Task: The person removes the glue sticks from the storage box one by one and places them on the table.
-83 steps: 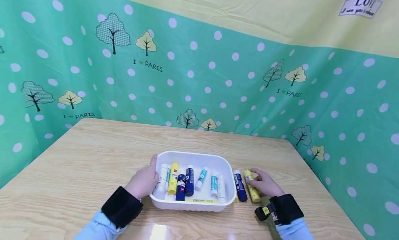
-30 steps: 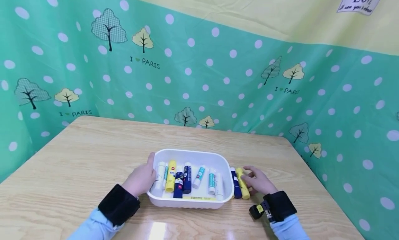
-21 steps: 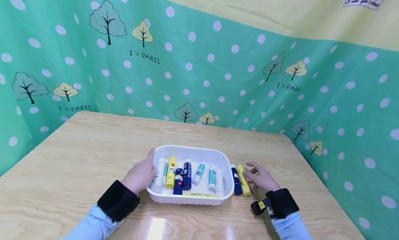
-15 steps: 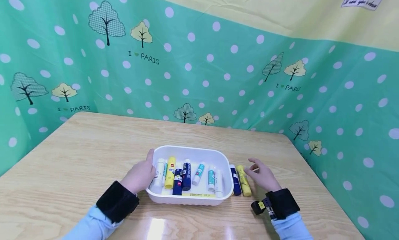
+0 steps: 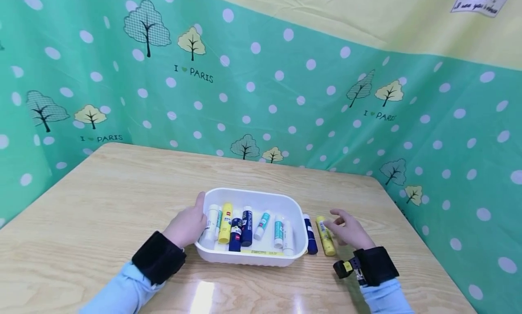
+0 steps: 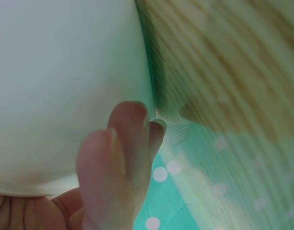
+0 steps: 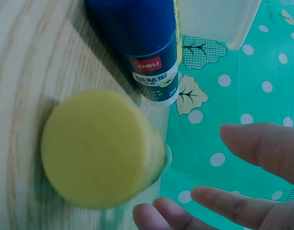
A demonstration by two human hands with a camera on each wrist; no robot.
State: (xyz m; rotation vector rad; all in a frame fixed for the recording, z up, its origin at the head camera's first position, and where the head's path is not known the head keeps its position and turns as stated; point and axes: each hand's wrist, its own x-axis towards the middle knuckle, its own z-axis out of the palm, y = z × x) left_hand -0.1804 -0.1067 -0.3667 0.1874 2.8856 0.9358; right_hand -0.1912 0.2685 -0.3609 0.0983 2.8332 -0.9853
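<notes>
My left hand (image 5: 188, 225) grips the left end of a white plastic tray (image 5: 254, 259); in the left wrist view several fingers (image 6: 130, 139) lie against its outer wall. My right hand (image 5: 350, 230) hovers beside a yellow glue stick (image 5: 326, 237) lying on the table right of the tray. In the right wrist view the fingers (image 7: 262, 143) are spread and apart from the stick's round yellow end (image 7: 94, 148). A dark blue glue stick (image 5: 311, 234) lies between it and the tray. Inside the tray are several glue sticks, including a yellow one (image 5: 225, 223) and dark blue ones (image 5: 246, 225).
A yellow strip (image 5: 261, 252) lies along the tray's near inside edge. Part of another yellow thing (image 7: 177, 28) shows between the blue stick and the tray. The wooden table (image 5: 134, 200) ends at a green dotted cloth (image 5: 261, 96) behind and to the right.
The yellow stick came up against the blue one, then my right fingers came off it. It now lies slightly farther right, with a gap to the blue stick. The left hand stays at the tray.
</notes>
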